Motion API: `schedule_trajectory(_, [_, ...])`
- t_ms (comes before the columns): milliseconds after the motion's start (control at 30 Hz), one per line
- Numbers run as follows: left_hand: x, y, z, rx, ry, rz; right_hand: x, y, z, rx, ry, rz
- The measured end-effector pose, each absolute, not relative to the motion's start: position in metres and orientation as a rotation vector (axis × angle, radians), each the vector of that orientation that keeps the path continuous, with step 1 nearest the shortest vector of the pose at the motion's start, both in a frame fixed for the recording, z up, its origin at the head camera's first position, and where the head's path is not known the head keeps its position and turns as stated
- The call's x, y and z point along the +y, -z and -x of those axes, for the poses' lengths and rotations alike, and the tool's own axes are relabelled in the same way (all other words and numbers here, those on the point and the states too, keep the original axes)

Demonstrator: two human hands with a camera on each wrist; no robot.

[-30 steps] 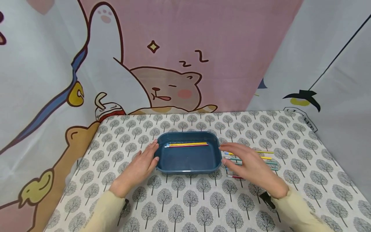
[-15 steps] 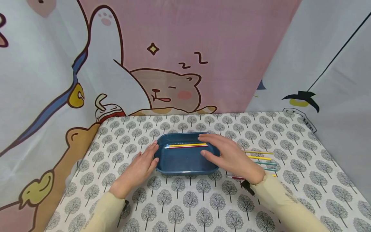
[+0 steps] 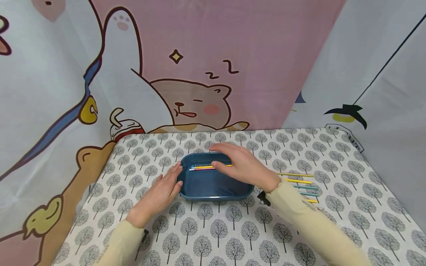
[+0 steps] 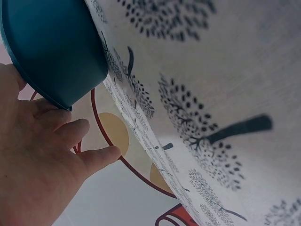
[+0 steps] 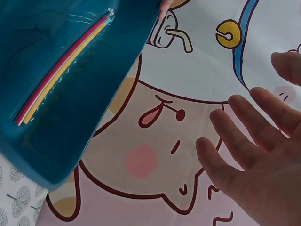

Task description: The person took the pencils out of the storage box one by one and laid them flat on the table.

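Observation:
A dark blue rectangular tray [image 3: 213,188] sits on the tree-print cloth. Inside, along its far side, lie a yellow pencil [image 3: 199,167] and a red pencil [image 3: 203,169] side by side, their right ends covered by my right hand in the head view. At the tray's left end my left hand [image 3: 156,197] touches the rim, fingers extended; the left wrist view shows the fingertips of this hand [image 4: 42,155] against the tray edge. My right hand [image 3: 244,164] hovers over the tray's far right part, holding nothing; the right wrist view shows its fingers spread, apart from the tray.
To the right of the tray, several pencils lie roughly parallel on the cloth, among them a yellow one [image 3: 299,181] and a teal one [image 3: 306,187]; my right forearm partly covers them. A cartoon-print curtain [image 3: 266,74] hangs behind the table, with more at both sides.
My right hand has moved left from beside the tray's right end to over the tray. The left hand stays at the left rim, and the pencils in the tray have not visibly moved.

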State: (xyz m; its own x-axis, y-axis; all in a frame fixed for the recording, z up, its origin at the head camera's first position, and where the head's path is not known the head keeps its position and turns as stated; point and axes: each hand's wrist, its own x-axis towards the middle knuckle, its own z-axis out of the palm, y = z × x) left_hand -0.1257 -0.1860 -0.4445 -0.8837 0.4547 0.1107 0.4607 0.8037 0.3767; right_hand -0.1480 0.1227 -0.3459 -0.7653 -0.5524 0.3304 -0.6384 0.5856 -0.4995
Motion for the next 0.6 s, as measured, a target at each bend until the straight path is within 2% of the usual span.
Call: schedule_trajectory(600, [-0.186, 0.445, 0.127, -2.970, 0.630, 0.766, 0.084, 0.366, 0.179, -2.732, -0.904, -1.201])
